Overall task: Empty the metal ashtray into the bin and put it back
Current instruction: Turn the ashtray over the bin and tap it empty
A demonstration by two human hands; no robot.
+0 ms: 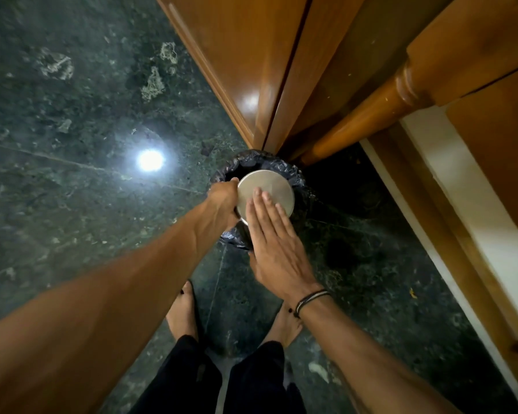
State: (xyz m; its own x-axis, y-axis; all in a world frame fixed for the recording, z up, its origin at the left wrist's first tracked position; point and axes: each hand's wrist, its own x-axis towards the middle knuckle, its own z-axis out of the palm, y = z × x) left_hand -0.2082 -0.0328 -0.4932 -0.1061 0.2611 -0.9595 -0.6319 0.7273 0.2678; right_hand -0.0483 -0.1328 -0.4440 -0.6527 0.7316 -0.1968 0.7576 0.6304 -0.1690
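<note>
Steel catching the ceiling light, the metal ashtray is hanging upside down over the bin, its flat base facing up at me so that whatever is inside can be dropping into the black liner below. I am gripping its rim with my left hand, fingers curled round the near-left edge, which is keeping the dish steady above the opening. My right hand is lying flat and open, fingers straight and close together, their tips resting on the upturned base; I judge this as tapping or patting the bottom to be knocking the ash loose. The ashtray is sitting between the two hands, the left at its side, the right covering its near part. The bin is standing on the dark marble floor at the corner of the wooden cabinet, just ahead of my feet. What is falling inside, I cannot tell. Returning the ashtray is not yet done.
</note>
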